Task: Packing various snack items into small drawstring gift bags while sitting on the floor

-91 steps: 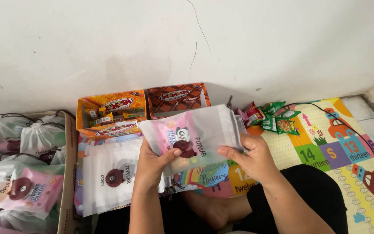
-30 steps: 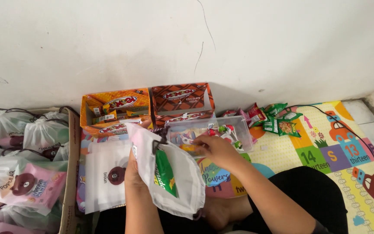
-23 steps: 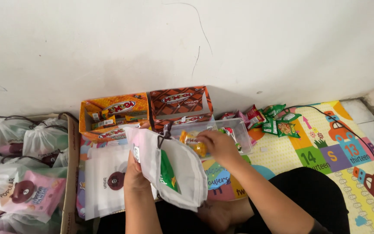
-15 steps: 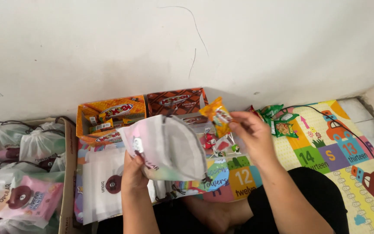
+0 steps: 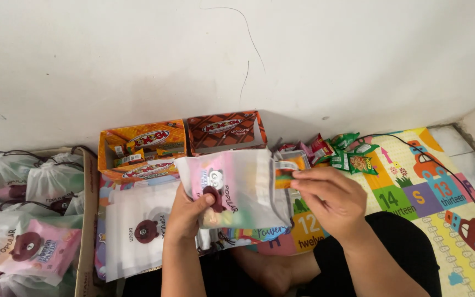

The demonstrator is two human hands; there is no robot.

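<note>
- We see the left hand (image 5: pixel 185 212) clamped on the lower left edge of a white pouch (image 5: pixel 237 187), thumb pressed on its printed front.
- The right hand (image 5: pixel 331 201) pinches the pouch's open right end, where an orange packet (image 5: pixel 284 177) shows at the mouth; we cannot tell whether the fingers grip the packet too.
- The pouch is held above the lap, in front of two open cartons, an orange box (image 5: pixel 144 146) and a brown box (image 5: pixel 226 131), both against the wall (image 5: pixel 237 55).
- A stack of flat pouches (image 5: pixel 136 231) lies just under the left hand on the mat (image 5: pixel 413 181).
- Green and red snack packets (image 5: pixel 347 154) sit near the wall, right of the brown box.
- Filled bags (image 5: pixel 26 181) fill a cardboard crate (image 5: pixel 89 220) at far left.
- A black cable (image 5: pixel 446 165) runs across the mat.
</note>
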